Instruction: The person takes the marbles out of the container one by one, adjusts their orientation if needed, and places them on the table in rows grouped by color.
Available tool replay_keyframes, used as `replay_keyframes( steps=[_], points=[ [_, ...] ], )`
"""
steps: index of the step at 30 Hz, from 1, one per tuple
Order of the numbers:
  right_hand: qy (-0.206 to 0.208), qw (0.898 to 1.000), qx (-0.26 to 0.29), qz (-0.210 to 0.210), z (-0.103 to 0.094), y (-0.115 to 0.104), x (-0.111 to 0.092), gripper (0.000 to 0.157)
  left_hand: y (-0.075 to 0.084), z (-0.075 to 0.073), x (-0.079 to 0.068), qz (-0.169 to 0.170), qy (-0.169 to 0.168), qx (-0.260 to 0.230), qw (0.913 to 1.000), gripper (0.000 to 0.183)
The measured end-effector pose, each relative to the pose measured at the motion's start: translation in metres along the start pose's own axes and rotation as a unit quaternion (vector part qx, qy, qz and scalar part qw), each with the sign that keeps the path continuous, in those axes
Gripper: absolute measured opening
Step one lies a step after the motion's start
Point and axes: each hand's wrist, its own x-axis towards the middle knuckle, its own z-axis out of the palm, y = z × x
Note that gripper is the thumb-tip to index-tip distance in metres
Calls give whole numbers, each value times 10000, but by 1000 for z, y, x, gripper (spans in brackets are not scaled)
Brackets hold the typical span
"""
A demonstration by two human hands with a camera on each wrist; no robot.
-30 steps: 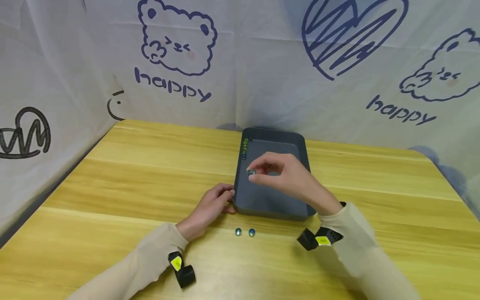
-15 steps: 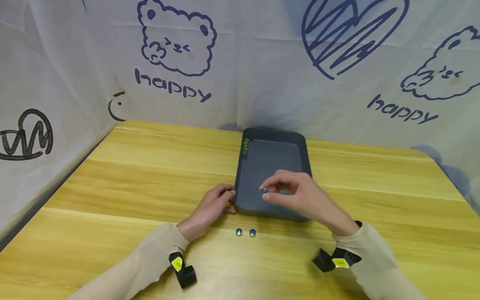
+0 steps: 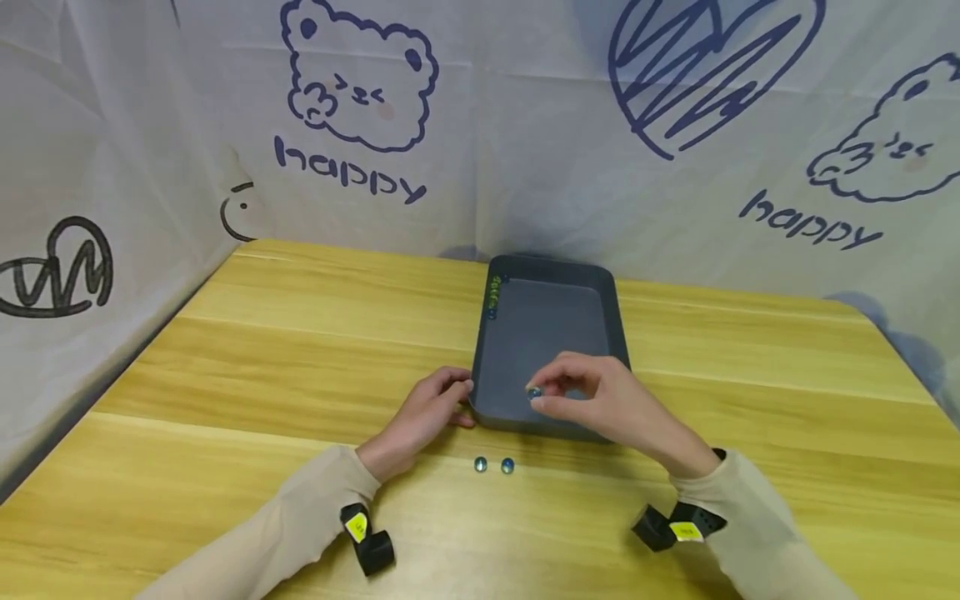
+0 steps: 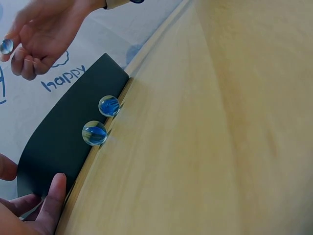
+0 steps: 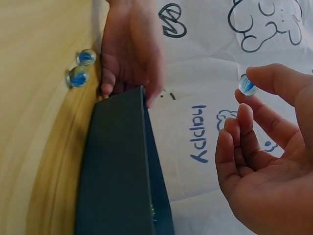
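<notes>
My right hand (image 3: pixel 603 400) pinches a clear glass marble (image 5: pixel 248 85) with a blue swirl between thumb and index finger. It is raised over the near part of a dark grey rectangular tray (image 3: pixel 551 321); the other fingers curl loosely. At the tray's near left corner, my left hand (image 3: pixel 416 417) rests its fingers and thumb against the outside, with one finger (image 4: pixel 55 193) lying along the near wall. Two similar marbles, a left one (image 3: pixel 481 464) and a right one (image 3: pixel 507 466), lie on the table before the tray. Inside, several green and blue marbles (image 3: pixel 494 292) line the left wall.
The wood-grain table (image 3: pixel 300 358) reaches back to a white cloth (image 3: pixel 525 167) with drawn bears, hearts and writing. Another cloth side hangs at the left. Black cameras (image 3: pixel 375 552) are strapped to both wrists.
My right hand has moved back toward me and to the right with the marble still pinched, from mid-tray to the near part. The left hand and the two table marbles stay in place.
</notes>
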Motion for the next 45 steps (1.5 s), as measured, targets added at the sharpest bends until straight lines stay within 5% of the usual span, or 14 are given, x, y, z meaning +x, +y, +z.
replay_keyframes(
  steps=[21,45],
  points=[
    [-117,9995,-36,276,9,14,-10,19,0,1,-1,-36,-11,-14,10000,34],
    [-436,9987,278,43,24,31,-31,18,0,2,0,-68,1,29,10000,35]
  ],
)
